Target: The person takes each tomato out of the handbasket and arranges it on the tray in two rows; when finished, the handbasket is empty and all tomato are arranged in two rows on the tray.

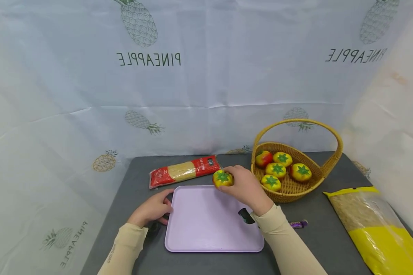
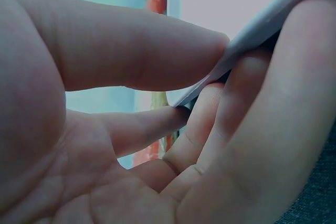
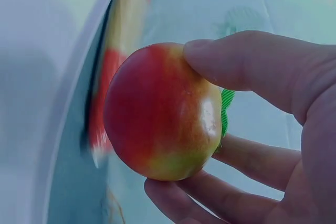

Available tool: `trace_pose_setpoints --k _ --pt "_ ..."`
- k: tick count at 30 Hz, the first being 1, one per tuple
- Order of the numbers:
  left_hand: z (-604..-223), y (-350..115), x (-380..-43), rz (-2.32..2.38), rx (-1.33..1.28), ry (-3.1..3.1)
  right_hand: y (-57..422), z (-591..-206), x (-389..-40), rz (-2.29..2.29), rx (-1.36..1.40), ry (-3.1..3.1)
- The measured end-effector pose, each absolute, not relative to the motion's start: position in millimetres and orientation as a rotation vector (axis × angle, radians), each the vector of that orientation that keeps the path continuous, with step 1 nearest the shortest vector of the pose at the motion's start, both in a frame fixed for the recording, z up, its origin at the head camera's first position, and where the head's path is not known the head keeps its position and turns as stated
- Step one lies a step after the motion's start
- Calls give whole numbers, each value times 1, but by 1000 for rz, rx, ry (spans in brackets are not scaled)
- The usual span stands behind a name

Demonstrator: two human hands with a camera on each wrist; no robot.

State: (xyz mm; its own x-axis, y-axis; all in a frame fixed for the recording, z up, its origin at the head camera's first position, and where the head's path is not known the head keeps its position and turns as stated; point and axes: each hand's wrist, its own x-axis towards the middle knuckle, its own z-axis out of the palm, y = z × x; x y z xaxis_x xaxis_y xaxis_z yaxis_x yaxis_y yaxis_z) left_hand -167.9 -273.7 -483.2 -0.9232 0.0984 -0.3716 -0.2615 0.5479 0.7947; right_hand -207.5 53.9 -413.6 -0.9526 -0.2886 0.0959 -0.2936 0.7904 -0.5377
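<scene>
My right hand (image 1: 246, 187) holds a red-and-yellow toy fruit with a green star-shaped leaf cap (image 1: 223, 178) over the far edge of a pale purple tray (image 1: 210, 225). In the right wrist view, thumb and fingers pinch the fruit (image 3: 163, 114) from its leafy side, and its smooth red face is bare. My left hand (image 1: 153, 209) grips the tray's left edge. The left wrist view shows the thumb on the tray's rim (image 2: 247, 40) and fingers curled beneath it.
A wicker basket (image 1: 282, 196) with a tall handle holds several similar fruits at the back right. Behind the tray lies a red pack of noodles (image 1: 182, 172). A yellow bag of grain (image 1: 382, 233) lies at right, and a purple-wrapped stick (image 1: 298, 224) near the right forearm.
</scene>
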Motion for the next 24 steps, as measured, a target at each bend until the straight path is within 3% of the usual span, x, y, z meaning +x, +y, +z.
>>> trace_pose_setpoints --k 12,24 --pt "-482 -272 -168 1345 -130 2412 -6 -448 -200 906 720 -2966" --pt "-482 -275 -166 1336 -121 2422 -33 -465 -196 856 893 -2950"
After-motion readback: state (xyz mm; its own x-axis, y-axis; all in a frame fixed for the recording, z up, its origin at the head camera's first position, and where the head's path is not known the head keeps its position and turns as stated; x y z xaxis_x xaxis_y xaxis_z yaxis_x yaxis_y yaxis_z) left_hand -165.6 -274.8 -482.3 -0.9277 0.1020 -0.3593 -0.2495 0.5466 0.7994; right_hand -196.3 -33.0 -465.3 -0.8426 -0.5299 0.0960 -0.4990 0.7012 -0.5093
